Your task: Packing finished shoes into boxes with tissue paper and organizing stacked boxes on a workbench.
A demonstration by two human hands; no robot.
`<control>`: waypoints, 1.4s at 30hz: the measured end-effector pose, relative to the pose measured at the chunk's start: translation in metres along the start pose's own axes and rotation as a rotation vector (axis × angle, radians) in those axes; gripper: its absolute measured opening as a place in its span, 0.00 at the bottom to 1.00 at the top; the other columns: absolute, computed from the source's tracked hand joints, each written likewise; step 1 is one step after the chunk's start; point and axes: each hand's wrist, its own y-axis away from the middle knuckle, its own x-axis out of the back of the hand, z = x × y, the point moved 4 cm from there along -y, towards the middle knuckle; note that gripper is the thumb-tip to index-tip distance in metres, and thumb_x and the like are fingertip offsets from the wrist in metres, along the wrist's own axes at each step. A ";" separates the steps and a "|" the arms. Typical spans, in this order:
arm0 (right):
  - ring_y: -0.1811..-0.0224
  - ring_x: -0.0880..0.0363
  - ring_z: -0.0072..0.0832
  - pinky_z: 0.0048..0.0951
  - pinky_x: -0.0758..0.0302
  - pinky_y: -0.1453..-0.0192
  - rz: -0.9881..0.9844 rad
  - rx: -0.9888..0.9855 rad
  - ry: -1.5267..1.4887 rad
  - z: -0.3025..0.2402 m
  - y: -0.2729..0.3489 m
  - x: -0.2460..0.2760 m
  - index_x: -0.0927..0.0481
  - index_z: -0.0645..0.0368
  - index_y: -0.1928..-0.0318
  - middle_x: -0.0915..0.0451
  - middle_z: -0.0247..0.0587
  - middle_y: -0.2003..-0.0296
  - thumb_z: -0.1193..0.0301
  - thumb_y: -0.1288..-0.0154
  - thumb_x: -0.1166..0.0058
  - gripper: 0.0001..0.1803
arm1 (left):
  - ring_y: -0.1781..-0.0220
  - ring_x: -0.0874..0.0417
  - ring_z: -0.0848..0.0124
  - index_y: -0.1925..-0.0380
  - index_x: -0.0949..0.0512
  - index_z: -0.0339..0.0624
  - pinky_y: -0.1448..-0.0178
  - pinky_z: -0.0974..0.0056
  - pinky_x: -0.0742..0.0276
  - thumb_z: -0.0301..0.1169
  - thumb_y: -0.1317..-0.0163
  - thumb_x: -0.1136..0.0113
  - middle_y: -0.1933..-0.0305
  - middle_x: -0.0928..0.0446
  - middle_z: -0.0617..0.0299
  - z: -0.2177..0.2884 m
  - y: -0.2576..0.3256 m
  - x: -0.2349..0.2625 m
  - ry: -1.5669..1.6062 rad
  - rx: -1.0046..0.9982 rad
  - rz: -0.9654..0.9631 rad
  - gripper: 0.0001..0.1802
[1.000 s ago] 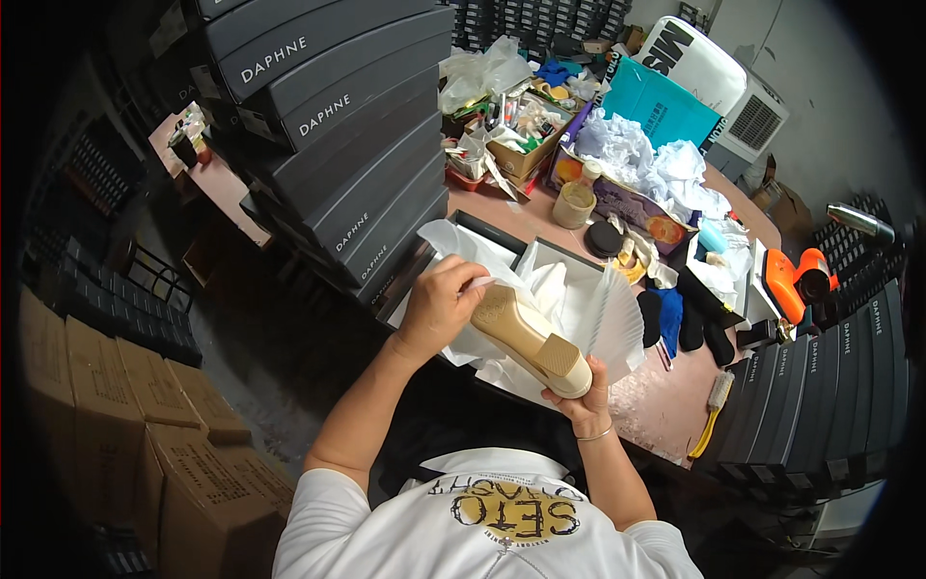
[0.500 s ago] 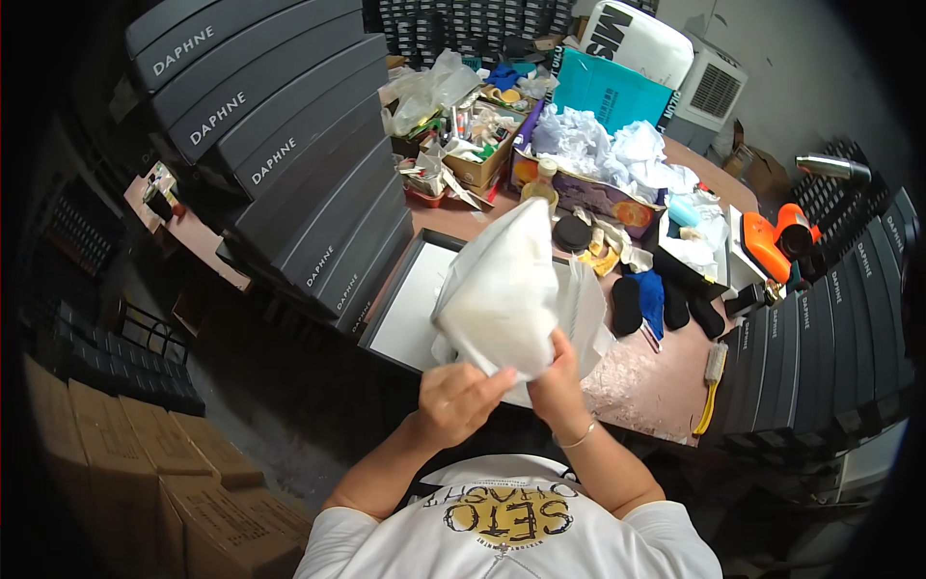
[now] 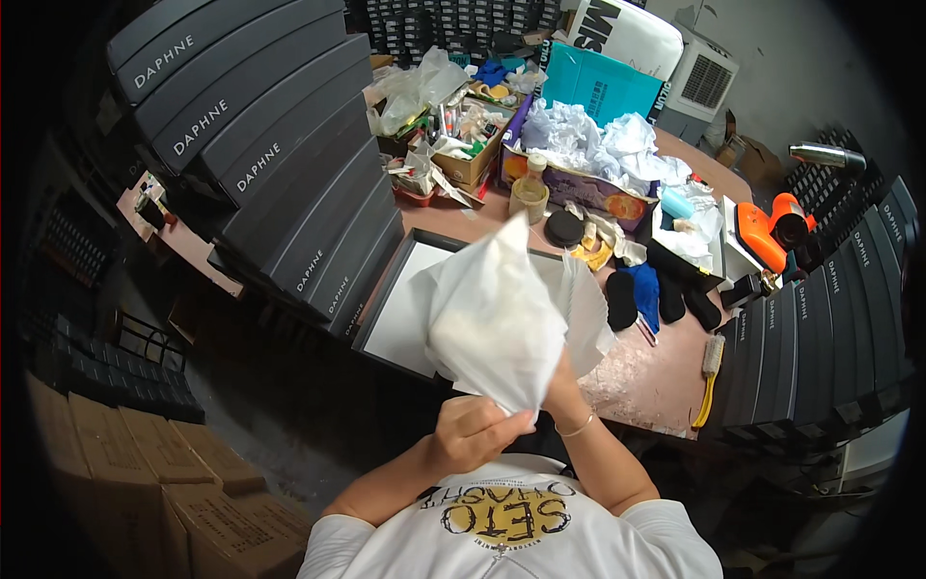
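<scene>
My left hand (image 3: 473, 432) pinches the near corner of a white, thinly wrapped bundle (image 3: 497, 318), its fingers closed on the wrapping. My right hand (image 3: 562, 386) holds the bundle's right side; most of its fingers are hidden behind the white sheet. Something pale and slightly yellowish shows faintly through the wrapping, but I cannot tell its kind. The bundle is held up over an open dark box (image 3: 359, 340) with a white inside. White tissue paper (image 3: 585, 307) sticks up at the box's right side.
Stacked dark shoe boxes (image 3: 260, 145) rise at the left, and more dark boxes (image 3: 810, 338) stand at the right. On the table (image 3: 656, 396) are a glass jar (image 3: 530, 193), a round black lid (image 3: 563, 230), black pads (image 3: 621, 301), a yellow-handled brush (image 3: 710, 376) and a carton of crumpled paper (image 3: 569, 185).
The bundle has turned and its near corner has come closer to me. My left hand has moved nearer with it, while my right hand has slipped further behind the wrapping.
</scene>
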 end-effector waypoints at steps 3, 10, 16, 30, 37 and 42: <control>0.43 0.28 0.28 0.32 0.29 0.39 -0.022 0.011 0.167 0.013 0.000 0.005 0.35 0.66 0.36 0.28 0.44 0.42 0.73 0.33 0.47 0.27 | 0.80 0.26 0.72 0.61 0.18 0.37 0.77 0.68 0.30 0.21 0.52 0.31 0.74 0.26 0.65 0.005 0.005 -0.007 -0.030 0.037 -0.015 0.15; 0.45 0.26 0.32 0.33 0.30 0.40 0.046 0.058 0.262 0.013 0.002 0.007 0.31 0.66 0.40 0.26 0.45 0.45 0.68 0.39 0.40 0.28 | 0.69 0.21 0.70 0.47 0.28 0.35 0.63 0.66 0.23 0.47 0.44 0.32 0.60 0.22 0.57 -0.012 0.045 0.017 0.271 0.491 -0.123 0.32; 0.40 0.31 0.52 0.48 0.37 0.34 -0.378 0.286 0.998 0.022 0.021 -0.061 0.31 0.65 0.40 0.29 0.58 0.43 0.70 0.45 0.46 0.30 | 0.32 0.35 0.64 0.31 0.44 0.45 0.30 0.55 0.39 0.58 0.39 0.44 0.32 0.35 0.62 -0.061 0.080 -0.010 1.358 1.464 0.564 0.44; 0.32 0.37 0.34 0.33 0.40 0.30 -0.231 -0.498 -0.821 0.008 0.025 0.062 0.48 0.58 0.28 0.41 0.44 0.31 0.57 0.35 0.44 0.42 | 0.41 0.26 0.64 0.28 0.51 0.42 0.39 0.60 0.27 0.24 0.60 0.26 0.40 0.29 0.57 -0.076 0.020 0.034 0.391 0.795 -0.360 0.58; 0.38 0.32 0.31 0.33 0.38 0.32 0.147 -0.288 -0.035 -0.065 0.058 0.123 0.51 0.62 0.28 0.31 0.42 0.40 0.70 0.52 0.33 0.53 | 0.45 0.25 0.67 0.27 0.56 0.44 0.41 0.63 0.25 0.22 0.50 0.29 0.39 0.33 0.53 -0.058 -0.001 -0.084 0.826 0.895 -0.127 0.55; 0.40 0.28 0.38 0.34 0.32 0.36 0.458 -0.237 0.939 -0.061 0.083 0.254 0.43 0.69 0.33 0.29 0.56 0.42 0.80 0.48 0.43 0.41 | 0.61 0.18 0.74 0.54 0.21 0.33 0.54 0.68 0.20 0.31 0.38 0.37 0.61 0.19 0.58 -0.060 0.075 -0.063 0.710 1.192 -0.786 0.15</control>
